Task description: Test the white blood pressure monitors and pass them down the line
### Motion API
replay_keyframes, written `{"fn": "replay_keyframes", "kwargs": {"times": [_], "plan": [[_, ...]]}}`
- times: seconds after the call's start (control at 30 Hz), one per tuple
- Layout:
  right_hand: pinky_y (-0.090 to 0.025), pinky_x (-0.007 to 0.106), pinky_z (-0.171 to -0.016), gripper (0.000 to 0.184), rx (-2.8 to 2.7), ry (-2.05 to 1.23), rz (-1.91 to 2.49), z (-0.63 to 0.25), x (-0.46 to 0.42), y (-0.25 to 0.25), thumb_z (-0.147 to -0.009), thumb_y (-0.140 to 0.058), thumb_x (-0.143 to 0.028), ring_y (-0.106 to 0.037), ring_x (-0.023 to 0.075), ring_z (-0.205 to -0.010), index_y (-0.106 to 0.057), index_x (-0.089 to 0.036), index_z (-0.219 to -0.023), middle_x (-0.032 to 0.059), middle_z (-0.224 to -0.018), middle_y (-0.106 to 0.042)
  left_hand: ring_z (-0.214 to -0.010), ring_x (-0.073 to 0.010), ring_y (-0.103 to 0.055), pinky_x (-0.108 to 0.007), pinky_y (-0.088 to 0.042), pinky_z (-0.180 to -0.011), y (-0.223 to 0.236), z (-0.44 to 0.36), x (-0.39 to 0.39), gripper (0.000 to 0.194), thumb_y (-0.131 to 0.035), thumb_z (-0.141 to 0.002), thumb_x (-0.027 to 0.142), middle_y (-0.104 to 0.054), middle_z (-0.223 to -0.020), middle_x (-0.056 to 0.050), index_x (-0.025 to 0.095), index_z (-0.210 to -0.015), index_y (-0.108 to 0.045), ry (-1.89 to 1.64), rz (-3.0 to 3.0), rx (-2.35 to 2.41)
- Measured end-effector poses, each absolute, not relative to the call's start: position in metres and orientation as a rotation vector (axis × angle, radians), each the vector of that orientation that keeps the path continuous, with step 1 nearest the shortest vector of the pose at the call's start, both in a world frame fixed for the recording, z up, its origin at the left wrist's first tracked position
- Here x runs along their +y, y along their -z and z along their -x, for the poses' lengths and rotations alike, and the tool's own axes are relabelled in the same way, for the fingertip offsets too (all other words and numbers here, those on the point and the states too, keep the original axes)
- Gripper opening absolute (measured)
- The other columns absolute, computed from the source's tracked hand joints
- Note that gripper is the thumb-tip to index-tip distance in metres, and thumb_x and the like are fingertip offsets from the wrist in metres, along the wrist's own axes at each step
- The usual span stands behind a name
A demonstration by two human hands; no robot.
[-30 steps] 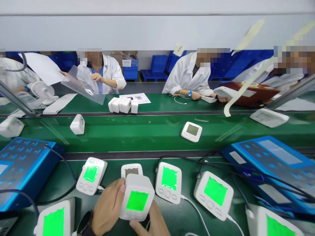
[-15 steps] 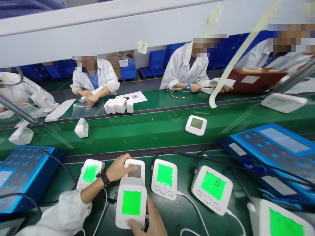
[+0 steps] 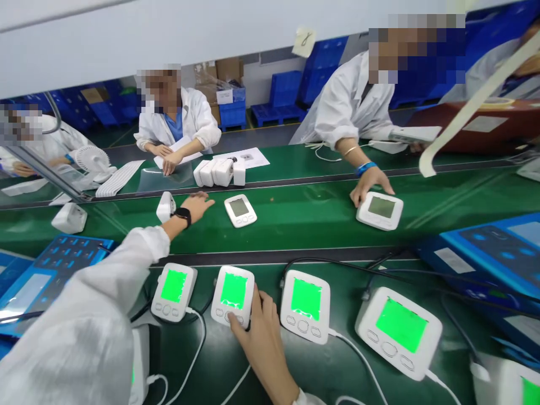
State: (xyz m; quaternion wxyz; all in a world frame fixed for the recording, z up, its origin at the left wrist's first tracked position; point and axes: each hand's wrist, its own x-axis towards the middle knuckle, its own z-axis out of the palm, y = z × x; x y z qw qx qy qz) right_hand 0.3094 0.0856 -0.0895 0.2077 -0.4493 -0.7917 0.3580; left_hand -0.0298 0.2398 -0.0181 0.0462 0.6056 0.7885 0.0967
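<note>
My left hand (image 3: 196,207) is stretched out over the green belt (image 3: 295,228), fingers apart and holding nothing. Just right of its fingertips lies a white blood pressure monitor (image 3: 241,209) with a grey, unlit screen. On the near bench my right hand (image 3: 266,340) grips another blood pressure monitor (image 3: 233,289), whose screen glows green. Its thumb rests on the lower buttons and the fingers lie along the right side. Lit monitors stand on either side, one to the left (image 3: 173,291) and one to the right (image 3: 305,304), with white cables plugged in.
Across the belt a co-worker's hand (image 3: 371,183) touches an unlit monitor (image 3: 380,211). A white device (image 3: 166,206) sits behind my left wrist. Blue test boxes (image 3: 63,259) flank the bench, black cables (image 3: 337,260) run along its back, and a tape strip (image 3: 468,112) hangs at right.
My left hand has carried the unlit monitor forward onto the belt and let it go. My right hand has moved the lit monitor back into the row. A co-worker's hand has reached the other unlit monitor.
</note>
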Motion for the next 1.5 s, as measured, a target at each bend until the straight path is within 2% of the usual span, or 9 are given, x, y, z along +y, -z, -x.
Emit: {"fn": "replay_keyframes", "kwargs": {"times": [0.17,0.3,0.53,0.7,0.8,1.0,1.13,1.27,1.5], "plan": [[-0.049,0.06,-0.103,0.067,-2.204,-1.042,1.269,-0.312,0.08,0.097,-0.097,-0.058,-0.042,-0.054,0.0404,-0.124,-0.033,-0.022,-0.156,0.0174,-0.135,-0.049,-0.149,-0.0346,-0.036,-0.065,-0.02,-0.121,-0.02,0.109,0.175,0.041,-0.04,-0.096,0.002,-0.057,-0.147,-0.014,0.02,-0.117,-0.07,-0.098,-1.953,2.4],[-0.049,0.057,-0.103,0.066,-2.17,-1.088,1.268,-0.313,0.079,0.095,-0.099,-0.055,-0.044,-0.054,0.0396,-0.126,-0.032,-0.027,-0.158,0.0153,-0.137,-0.048,-0.143,-0.0381,-0.044,-0.065,-0.032,-0.114,-0.027,0.136,0.148,0.044,-0.041,-0.089,-0.002,-0.053,-0.15,-0.018,0.02,-0.114,-0.07,-0.064,-1.957,2.422],[-0.05,0.056,-0.103,0.067,-2.168,-0.98,1.289,-0.308,0.081,0.101,-0.096,-0.058,-0.045,-0.056,0.0383,-0.124,-0.038,-0.024,-0.156,0.0148,-0.133,-0.052,-0.137,-0.04,-0.052,-0.055,-0.034,-0.115,-0.028,0.106,0.145,0.012,-0.068,-0.083,0.018,-0.07,-0.122,-0.021,0.019,-0.095,-0.065,-0.351,-1.935,2.444],[-0.047,0.06,-0.105,0.063,-2.106,-0.969,1.248,-0.317,0.077,0.101,-0.096,-0.058,-0.052,-0.055,0.0402,-0.124,-0.048,-0.02,-0.149,0.0166,-0.128,-0.053,-0.099,-0.0341,-0.071,-0.043,-0.054,-0.085,-0.046,0.049,0.099,0.052,-0.06,-0.093,0.056,-0.073,-0.109,-0.017,0.014,-0.123,-0.055,-0.799,-1.699,2.611],[-0.048,0.056,-0.106,0.049,-2.016,-0.966,1.183,-0.319,0.062,0.083,-0.104,-0.047,-0.053,-0.052,0.0373,-0.129,-0.054,-0.022,-0.142,0.0166,-0.132,-0.052,-0.106,-0.0278,-0.069,-0.037,-0.054,-0.089,-0.059,0.002,0.049,0.052,-0.053,-0.097,0.057,-0.073,-0.116,-0.012,0.016,-0.129,-0.056,-1.193,-1.636,2.537],[-0.049,0.046,-0.105,0.033,-2.547,-1.001,0.819,-0.253,0.038,0.048,-0.108,-0.04,-0.021,-0.06,0.0313,-0.121,-0.06,-0.014,-0.134,0.0172,-0.123,-0.066,-0.114,-0.0273,-0.066,-0.036,-0.051,-0.101,-0.053,-0.072,-0.055,0.048,-0.072,-0.088,0.057,-0.074,-0.114,-0.008,0.017,-0.114,-0.07,-2.053,-0.95,2.255],[-0.049,0.051,-0.092,0.027,-2.673,-1.005,0.878,-0.209,0.039,0.044,-0.105,-0.052,-0.025,-0.067,0.0372,-0.097,-0.073,-0.01,-0.099,0.0195,-0.093,-0.07,-0.116,-0.0291,-0.066,-0.039,-0.051,-0.103,-0.017,-0.079,-0.102,0.051,-0.076,-0.085,0.056,-0.074,-0.117,-0.007,0.019,-0.12,-0.07,-2.139,-0.5,2.23],[-0.047,0.038,-0.078,0.032,-2.7,-1.168,0.853,-0.2,0.043,0.046,-0.106,-0.049,-0.027,-0.069,0.0286,-0.084,-0.074,-0.014,-0.092,0.0157,-0.095,-0.069,-0.112,-0.0291,-0.069,-0.04,-0.054,-0.099,0.011,-0.071,-0.122,0.057,-0.077,-0.084,0.057,-0.074,-0.12,-0.008,0.021,-0.127,-0.068,-2.096,-0.304,2.148],[-0.031,0.03,-0.057,0.036,-2.505,-1.498,0.929,-0.205,0.05,0.048,-0.101,-0.045,-0.024,-0.059,0.0207,-0.062,-0.052,-0.023,-0.066,0.0028,-0.068,-0.06,-0.112,-0.0285,-0.07,-0.037,-0.056,-0.094,0.024,-0.068,-0.117,0.065,-0.083,-0.078,0.059,-0.075,-0.118,-0.007,0.023,-0.129,-0.067,-1.896,-0.159,2.01]]}}
